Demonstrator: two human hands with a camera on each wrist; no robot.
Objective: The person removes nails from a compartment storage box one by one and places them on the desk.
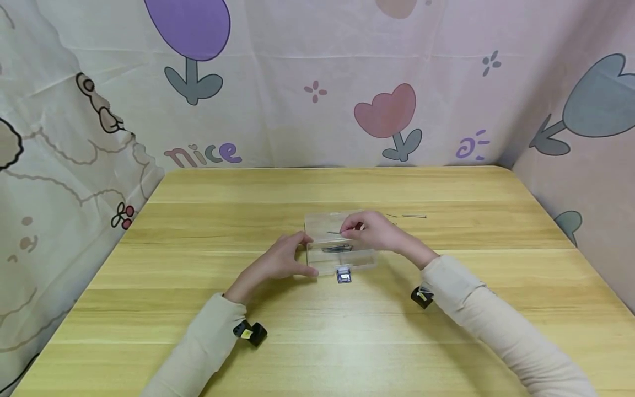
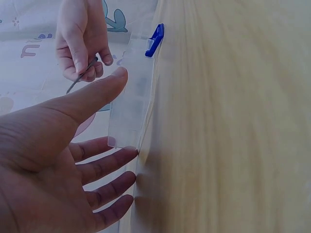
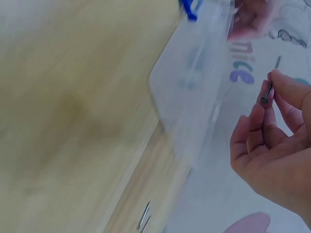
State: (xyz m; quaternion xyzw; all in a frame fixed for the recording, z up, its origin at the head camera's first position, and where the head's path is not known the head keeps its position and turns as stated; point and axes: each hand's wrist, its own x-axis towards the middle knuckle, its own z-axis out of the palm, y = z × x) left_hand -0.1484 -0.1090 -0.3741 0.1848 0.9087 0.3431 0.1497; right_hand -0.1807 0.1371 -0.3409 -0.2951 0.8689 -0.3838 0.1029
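On the middle of the wooden bench (image 1: 208, 309), seen from the head camera, a small clear plastic box (image 1: 339, 251) sits with its lid open and a blue latch (image 1: 344, 275) at the near edge; a few thin metal nails (image 1: 337, 249) lie inside it. The left hand (image 1: 284, 260) rests against the box's left end with fingers fairly straight, steadying it and gripping nothing. The right hand (image 1: 373, 231) hovers over the box with its grip pinched closed on a single nail (image 1: 334, 233), which pokes out leftward above the box. Two more loose nails (image 1: 414, 216) lie on the bench just behind the right hand, well apart from the box. From the left wrist camera, the left hand's fingers (image 2: 104, 162) are spread and relaxed, their tips touching the box's wall (image 2: 129, 109), while the right hand beyond pinches the nail (image 2: 80, 77) between thumb and fingertips. From the right wrist camera, though blurred, the nail (image 3: 268, 90) stands between the thumb and forefinger of the right hand (image 3: 272, 155), head end toward the lens, with the box (image 3: 194, 82) off to the left and the spare nails (image 3: 144, 221) low in the frame. The nail looks light, stiff, smooth and sharp at one end, so it is likely to slip or roll; a pinch on the shank near the middle seems the surest hold. The box looks light enough to skid, which suits a steadying hand at its end.
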